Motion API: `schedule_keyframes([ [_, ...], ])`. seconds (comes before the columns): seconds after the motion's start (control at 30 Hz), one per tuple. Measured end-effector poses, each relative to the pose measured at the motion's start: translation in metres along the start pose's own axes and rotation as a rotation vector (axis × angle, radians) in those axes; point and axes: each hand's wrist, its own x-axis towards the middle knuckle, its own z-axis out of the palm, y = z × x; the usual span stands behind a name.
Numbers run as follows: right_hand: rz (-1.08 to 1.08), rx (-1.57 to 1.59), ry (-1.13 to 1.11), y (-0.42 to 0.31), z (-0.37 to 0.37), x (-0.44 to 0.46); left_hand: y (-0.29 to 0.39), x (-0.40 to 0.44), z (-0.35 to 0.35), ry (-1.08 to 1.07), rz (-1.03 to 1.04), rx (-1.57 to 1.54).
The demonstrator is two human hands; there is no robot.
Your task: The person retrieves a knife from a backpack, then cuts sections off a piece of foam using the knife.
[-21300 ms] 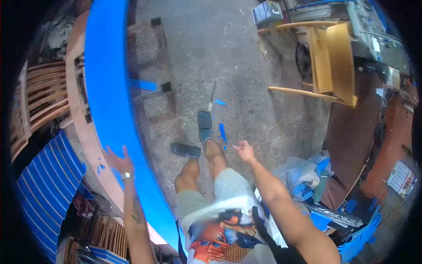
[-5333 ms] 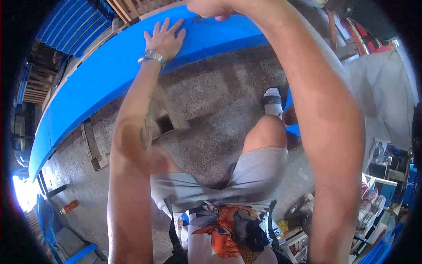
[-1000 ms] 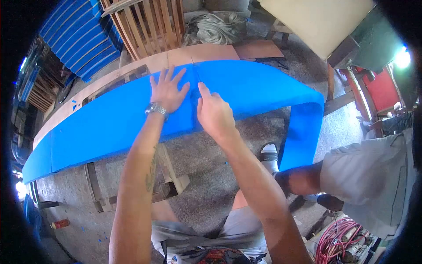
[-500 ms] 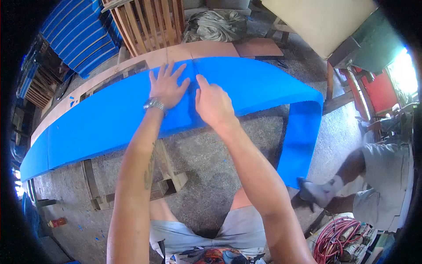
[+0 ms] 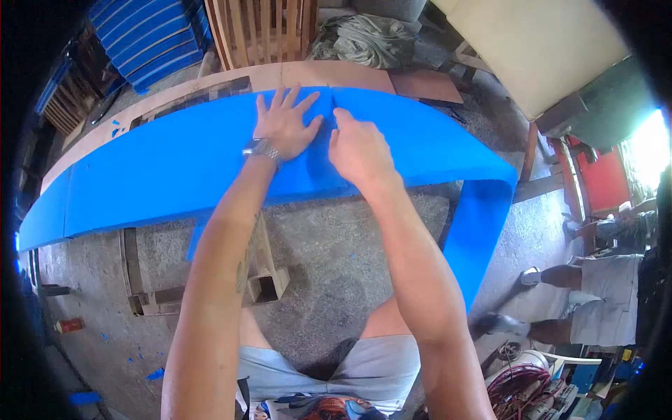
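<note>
A long blue foam-like sheet (image 5: 168,161) with a curved edge lies across a wooden board, and its right end folds down toward the floor. My left hand (image 5: 287,124) is pressed flat on it with the fingers spread. A metal watch (image 5: 262,149) is on that wrist. Just to its right, my right hand (image 5: 362,147) is closed, with the index finger pointing to the far edge. A thin dark line or tip shows beyond that finger, beside a seam in the sheet. What the fingers hold is hidden. Another blue piece (image 5: 197,240) hangs below the near edge.
A wooden frame (image 5: 260,278) stands on the floor under the sheet. Blue slabs (image 5: 143,42) are stacked at the back left, near a slatted wooden piece (image 5: 262,31). Another person's legs (image 5: 560,280) are at the right, by coiled hoses (image 5: 518,383).
My view has shifted slightly. Both hands keep nearly the same places on the sheet. At the right, the other person's legs have moved. A blue piece now shows under the near edge.
</note>
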Motion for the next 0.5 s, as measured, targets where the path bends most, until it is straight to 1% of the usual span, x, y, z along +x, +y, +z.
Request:
schedule_keyframes([
  [0.07, -0.018, -0.028, -0.022, -0.002, -0.012, -0.016, 0.003, -0.002, -0.005, -0.022, -0.017, 0.013],
  [0.17, -0.011, 0.021, -0.04, -0.003, -0.022, -0.041, 0.002, -0.001, -0.005, -0.014, -0.025, 0.023],
  [0.37, -0.101, -0.017, 0.001, 0.016, 0.009, 0.014, 0.001, -0.004, -0.001, 0.009, -0.029, -0.014],
  [0.5, -0.12, -0.028, -0.032, 0.013, 0.002, 0.007, 0.001, -0.004, 0.0, 0.018, -0.033, -0.009],
])
